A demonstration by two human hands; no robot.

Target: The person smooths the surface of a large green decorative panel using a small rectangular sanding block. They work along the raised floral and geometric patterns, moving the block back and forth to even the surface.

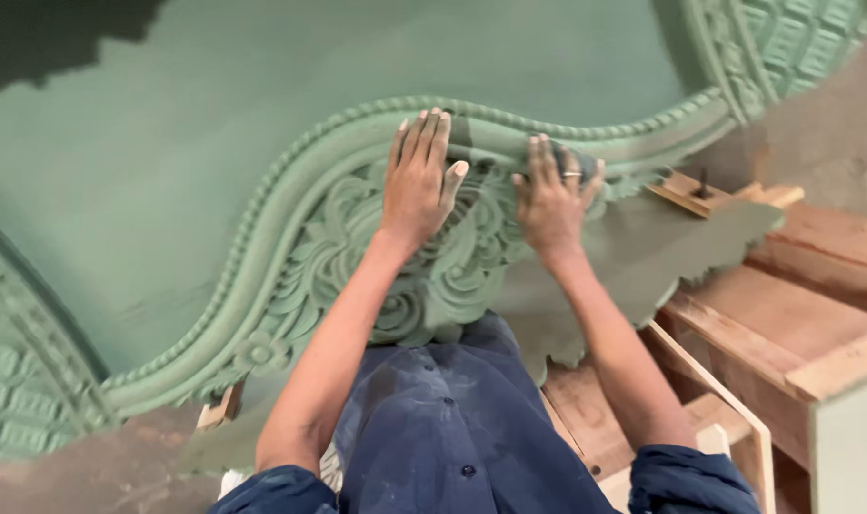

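We have both hands pressed on a large green-painted carved wooden panel, a broad slab with a beaded curved moulding and raised floral scrollwork, lying across a bare timber workbench that shows to the right and near us. Our left hand lies flat on the carving, fingers straight and together, thumb spread out, gripping nothing. Our right hand, just to its right, curls over a small dark pad or block pressed against the moulding; most of that piece is hidden under the fingers, so we cannot tell exactly what it is.

We judge the panel to be heavy and stiff. Its smooth paint may be slippery under a palm, and the thin scalloped edge and raised petals look the most likely to chip. The thick beaded border seems the safest place to hold or bear down. The carving spreads left and near from our hands, and the flat painted field runs far and left. A small pale wooden offcut rests just right of our right hand.
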